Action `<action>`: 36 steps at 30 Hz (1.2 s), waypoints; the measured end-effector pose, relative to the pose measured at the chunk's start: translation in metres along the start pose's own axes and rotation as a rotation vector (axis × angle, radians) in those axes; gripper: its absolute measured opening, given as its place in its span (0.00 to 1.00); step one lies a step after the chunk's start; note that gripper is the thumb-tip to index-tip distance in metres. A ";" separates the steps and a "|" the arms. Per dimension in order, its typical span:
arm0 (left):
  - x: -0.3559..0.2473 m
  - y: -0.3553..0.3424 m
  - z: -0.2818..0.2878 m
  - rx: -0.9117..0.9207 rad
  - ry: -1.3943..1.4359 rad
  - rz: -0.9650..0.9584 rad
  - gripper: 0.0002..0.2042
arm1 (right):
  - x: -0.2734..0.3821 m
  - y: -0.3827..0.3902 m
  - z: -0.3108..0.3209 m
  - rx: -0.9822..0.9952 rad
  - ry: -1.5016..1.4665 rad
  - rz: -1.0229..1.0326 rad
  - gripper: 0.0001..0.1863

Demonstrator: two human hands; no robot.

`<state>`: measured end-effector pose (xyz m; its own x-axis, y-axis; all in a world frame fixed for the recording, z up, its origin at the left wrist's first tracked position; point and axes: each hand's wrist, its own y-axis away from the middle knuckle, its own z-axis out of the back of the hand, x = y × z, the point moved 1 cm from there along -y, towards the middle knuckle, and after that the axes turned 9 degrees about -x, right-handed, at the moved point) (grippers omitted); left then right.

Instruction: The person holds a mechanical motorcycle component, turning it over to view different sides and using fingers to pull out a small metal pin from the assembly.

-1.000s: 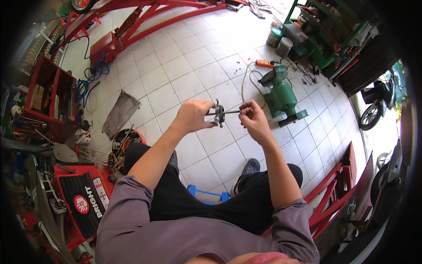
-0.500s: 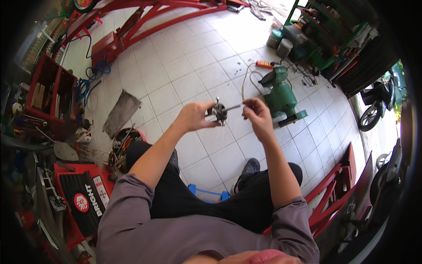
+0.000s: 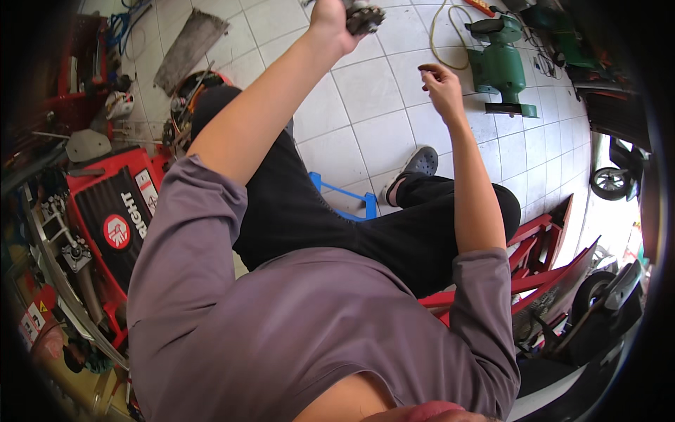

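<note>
At the top edge my left hand (image 3: 330, 28) is closed on a small dark metal mechanical part (image 3: 365, 20) with a toothed or ridged outline. The picture's edge cuts off part of that hand, and the part's exact kind is not clear. My right hand (image 3: 444, 91) is raised to the right of it, apart from the part, above the tiled floor. Its fingers are curled with the tips drawn together, and anything between them is too small to make out. A green bench grinder (image 3: 503, 67) on the floor is the thing nearest that hand.
Left of my legs are a red case with a black ribbed top (image 3: 116, 211), a round red container of tools (image 3: 193, 95) and a grey flat sheet (image 3: 190, 49). A blue low frame (image 3: 344, 197) stands between my legs. Red metal bars (image 3: 534, 246) lie at the right.
The view has tipped down toward my body, so both hands appear higher. My right hand has come away from the thin rod at the metal part; my left hand still holds the part.
</note>
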<state>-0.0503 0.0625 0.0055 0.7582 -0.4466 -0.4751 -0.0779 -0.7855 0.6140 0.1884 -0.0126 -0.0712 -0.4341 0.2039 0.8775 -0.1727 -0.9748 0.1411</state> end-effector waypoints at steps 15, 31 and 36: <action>-0.017 0.038 -0.014 -0.093 -0.136 -0.018 0.27 | -0.179 0.010 -0.174 0.110 0.615 -0.012 0.16; -0.036 0.035 -0.009 -0.015 -0.125 -0.034 0.25 | -0.214 -0.027 -0.181 0.122 0.450 -0.077 0.29; -0.020 0.025 -0.010 -0.058 -0.158 -0.083 0.23 | -0.081 -0.087 -0.111 0.045 0.396 -0.025 0.25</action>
<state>-0.0608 0.0555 0.0367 0.6487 -0.4466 -0.6162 0.0214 -0.7986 0.6014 0.1408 0.0660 -0.2055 -0.7390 0.2384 0.6301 -0.1529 -0.9702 0.1877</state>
